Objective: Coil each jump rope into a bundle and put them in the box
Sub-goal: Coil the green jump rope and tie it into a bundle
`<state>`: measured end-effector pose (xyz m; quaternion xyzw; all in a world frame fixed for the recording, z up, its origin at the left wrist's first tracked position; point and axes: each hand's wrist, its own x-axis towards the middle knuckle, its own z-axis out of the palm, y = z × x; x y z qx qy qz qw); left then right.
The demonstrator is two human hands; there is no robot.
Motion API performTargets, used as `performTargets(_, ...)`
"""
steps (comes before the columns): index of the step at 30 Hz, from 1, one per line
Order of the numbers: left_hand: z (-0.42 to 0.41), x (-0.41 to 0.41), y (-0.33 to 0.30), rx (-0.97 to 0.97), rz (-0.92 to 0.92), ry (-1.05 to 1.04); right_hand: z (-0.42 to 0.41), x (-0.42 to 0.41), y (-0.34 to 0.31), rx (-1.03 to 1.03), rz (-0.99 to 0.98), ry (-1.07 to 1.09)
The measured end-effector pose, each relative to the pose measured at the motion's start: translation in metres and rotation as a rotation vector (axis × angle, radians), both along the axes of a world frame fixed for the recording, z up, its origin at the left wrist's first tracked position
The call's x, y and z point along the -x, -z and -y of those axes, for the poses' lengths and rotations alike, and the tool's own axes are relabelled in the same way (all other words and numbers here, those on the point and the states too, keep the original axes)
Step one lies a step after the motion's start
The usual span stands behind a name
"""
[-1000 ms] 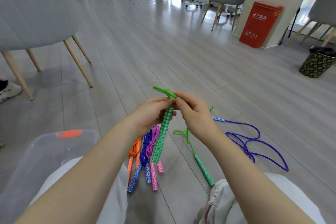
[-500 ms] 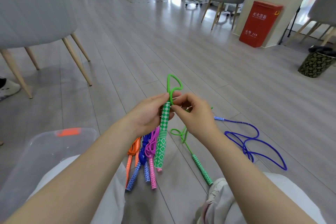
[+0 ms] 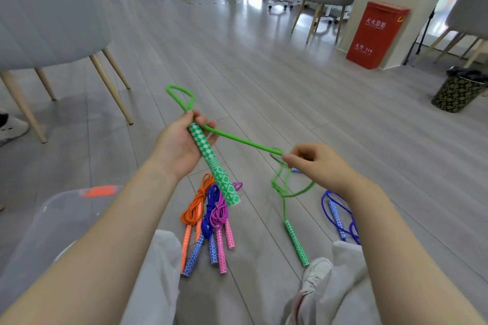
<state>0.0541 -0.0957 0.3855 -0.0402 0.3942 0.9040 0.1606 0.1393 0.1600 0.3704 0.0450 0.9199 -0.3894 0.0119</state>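
Observation:
My left hand [image 3: 179,142] grips the top of a green patterned handle [image 3: 215,165], with a loop of green cord [image 3: 182,96] sticking up above the fingers. From there the green rope [image 3: 243,141] runs taut to my right hand [image 3: 317,166], which pinches it. Below that hand the rope hangs in loose loops down to its second green handle [image 3: 297,243] on the floor. Three coiled bundles lie between my knees: orange [image 3: 194,212], blue [image 3: 208,219] and pink [image 3: 220,215]. A loose purple rope [image 3: 339,212] lies at the right. The clear plastic box [image 3: 55,221] sits at the lower left.
A grey chair with wooden legs [image 3: 111,90] stands at the left, and a shoe [image 3: 12,128] lies beyond it. A red cabinet [image 3: 375,34] and a patterned bin [image 3: 456,92] stand at the right. My shoe [image 3: 314,277] rests near the green handle.
My hands have moved apart. The right hand has drawn the green cord out to the right, and the left hand has tilted the handle leftward with the loop above it.

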Motion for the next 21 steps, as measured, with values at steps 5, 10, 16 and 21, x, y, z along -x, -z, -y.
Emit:
performTargets(5, 0.031, 0.019, 0.002, -0.045, 0.162, -0.247, -0.031, -0.012, -0.009, -0.07, -0.04, 0.128)
performTargets(10, 0.014, 0.013, 0.007, 0.332, -0.022, -0.257, -0.02, -0.011, -0.015, 0.022, -0.16, 0.209)
performTargets(16, -0.016, -0.016, 0.005, 0.748, -0.293, -0.008, 0.026, -0.004, -0.003, 0.221, -0.275, 0.062)
performTargets(21, -0.033, -0.036, 0.001, 0.852, -0.433, 0.234, 0.052, -0.001, 0.004, 0.17, -0.322, -0.086)
